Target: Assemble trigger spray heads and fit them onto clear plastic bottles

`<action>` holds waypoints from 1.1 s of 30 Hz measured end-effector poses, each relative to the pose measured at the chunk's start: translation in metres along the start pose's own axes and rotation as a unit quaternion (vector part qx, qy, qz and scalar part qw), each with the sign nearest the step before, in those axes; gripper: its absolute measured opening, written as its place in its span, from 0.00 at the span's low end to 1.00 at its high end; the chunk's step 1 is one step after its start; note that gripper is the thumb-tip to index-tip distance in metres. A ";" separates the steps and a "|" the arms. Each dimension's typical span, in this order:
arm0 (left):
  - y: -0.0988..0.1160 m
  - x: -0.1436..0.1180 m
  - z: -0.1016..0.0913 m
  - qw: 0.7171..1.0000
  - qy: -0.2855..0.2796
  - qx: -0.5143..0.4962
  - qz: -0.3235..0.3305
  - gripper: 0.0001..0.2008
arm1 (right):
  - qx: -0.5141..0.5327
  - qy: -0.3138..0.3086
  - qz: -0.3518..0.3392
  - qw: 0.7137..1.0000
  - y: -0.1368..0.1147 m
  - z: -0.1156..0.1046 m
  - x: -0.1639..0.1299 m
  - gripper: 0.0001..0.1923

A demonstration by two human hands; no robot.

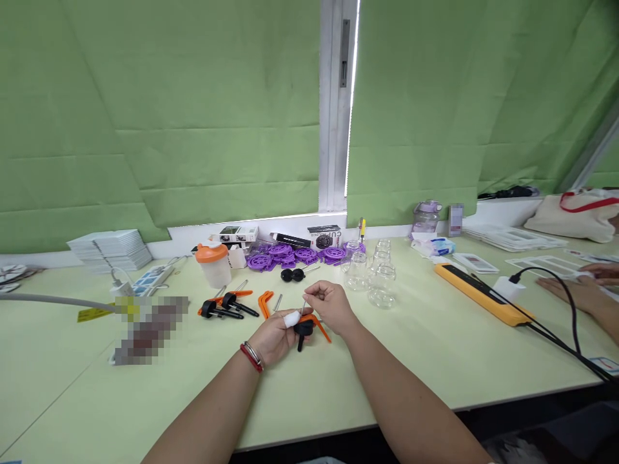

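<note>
My left hand [271,340], its thumb wrapped in white, is closed around a black plastic part [304,328] with a short stem pointing down. An orange angled arm [324,330] sits against that part and sticks out to the right. Just above them, my right hand [333,307] pinches a thin metal rod [304,306] held upright, its lower end close to the orange arm. Whether the rod has entered a hole cannot be made out. Another orange angled arm [264,304] and a loose metal rod [277,302] lie beyond my left hand.
Black-and-orange assemblies [231,305] lie to the left, near a cup with an orange lid [213,264]. Purple plastic parts [283,255] are heaped at the back. Clear glass cups [382,287] and an orange power strip [483,295] stand right. Another person's hands [575,296] rest far right.
</note>
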State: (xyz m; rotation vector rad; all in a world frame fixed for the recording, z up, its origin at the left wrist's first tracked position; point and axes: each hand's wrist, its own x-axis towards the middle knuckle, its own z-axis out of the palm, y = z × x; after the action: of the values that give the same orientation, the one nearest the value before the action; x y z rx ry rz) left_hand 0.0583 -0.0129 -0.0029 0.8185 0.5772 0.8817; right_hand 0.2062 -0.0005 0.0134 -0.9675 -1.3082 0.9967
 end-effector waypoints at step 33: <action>0.014 -0.006 -0.005 0.957 0.001 0.280 0.075 0.23 | -0.361 -0.265 -0.254 0.857 0.002 0.002 -0.006 0.15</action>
State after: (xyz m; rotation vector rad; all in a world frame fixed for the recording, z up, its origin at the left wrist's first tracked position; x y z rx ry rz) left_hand 0.0452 -0.0109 0.0068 1.3899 0.7904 0.8666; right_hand 0.2043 -0.0056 0.0103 -0.8164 -2.3598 0.3348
